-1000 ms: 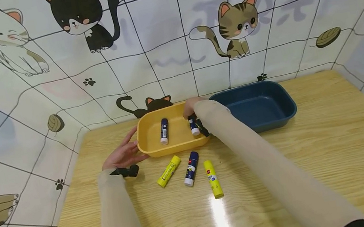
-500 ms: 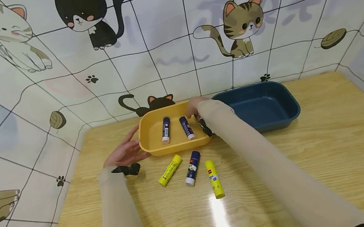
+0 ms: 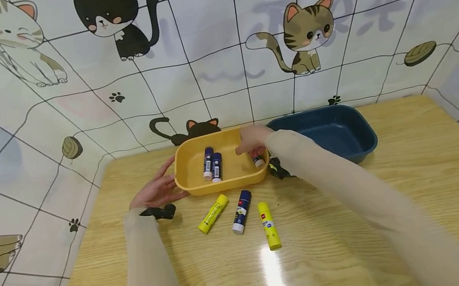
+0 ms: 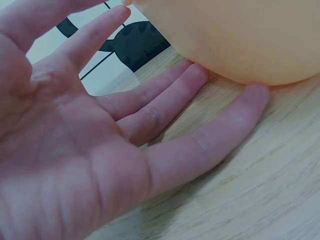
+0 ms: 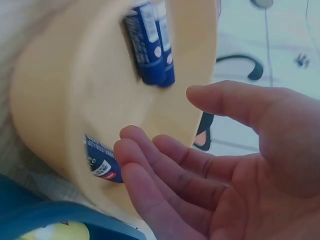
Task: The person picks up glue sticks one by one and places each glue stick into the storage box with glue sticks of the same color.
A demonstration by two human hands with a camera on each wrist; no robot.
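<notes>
My left hand (image 3: 157,189) is spread at the left end of a yellow tray (image 3: 223,185), its fingertips touching the outer wall. Over the tray's right end hovers my right hand (image 3: 253,139), thumb apart from the loosely bent fingers. Just beyond those fingers, a navy glue stick (image 5: 103,162) lies inside the tray, partly hidden; I see no grip on it. Two more navy glue sticks, one (image 3: 208,163) and another (image 3: 217,167), lie side by side in the tray's left half. In front on the table are a yellow glue stick (image 3: 213,214), a navy one (image 3: 242,211) and another yellow one (image 3: 269,226).
A dark blue tray (image 3: 345,154) stands right beside the yellow one, partly behind my right forearm. The right wrist view shows a yellow thing (image 5: 55,232) at the blue tray, cut off by the frame. A cat-patterned wall (image 3: 217,71) borders the wooden table (image 3: 364,242).
One navy glue stick in the tray has shifted left, from near my right hand to beside the other. Another has come into sight at the right end. My left hand stays put.
</notes>
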